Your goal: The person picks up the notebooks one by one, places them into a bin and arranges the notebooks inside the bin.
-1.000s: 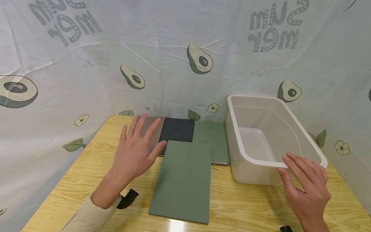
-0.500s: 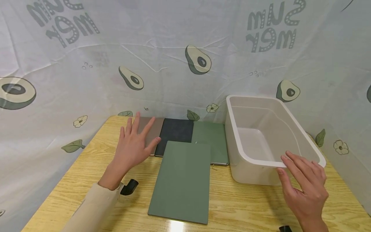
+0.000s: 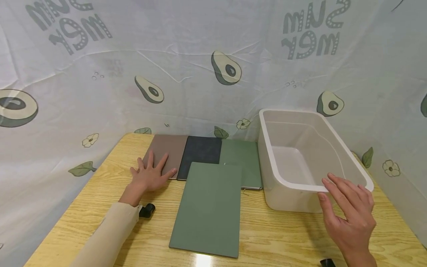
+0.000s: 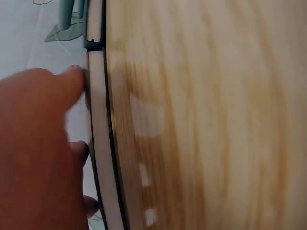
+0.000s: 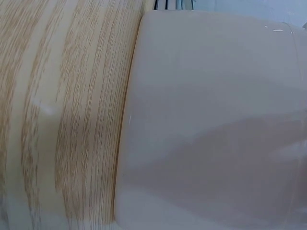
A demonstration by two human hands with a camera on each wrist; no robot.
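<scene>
Spread flat, my left hand (image 3: 148,178) rests on the near part of a brown notebook (image 3: 171,144) at the table's back left. The left wrist view shows the thumb and fingertips (image 4: 73,81) against that notebook's cover, beside its pale page edges (image 4: 100,103). To its right lie a dark navy notebook (image 3: 201,149) and a green notebook (image 3: 245,159). A larger green notebook or board (image 3: 208,211) lies nearer me, covering their front corners. My right hand (image 3: 350,213) is at the beige bin's (image 3: 293,202) front rim, fingers nearly straight; contact is unclear.
The bin's outer wall (image 5: 206,86) fills much of the right wrist view. A wood-grain table (image 3: 277,237) carries everything. Behind it hangs a pale curtain (image 3: 186,107) printed with avocados. Black wrist mounts (image 3: 148,210) stick out under the wrists.
My left hand has moved down and slightly left, from above the brown notebook onto its near part, uncovering more of the cover. The right hand stays at the bin's rim.
</scene>
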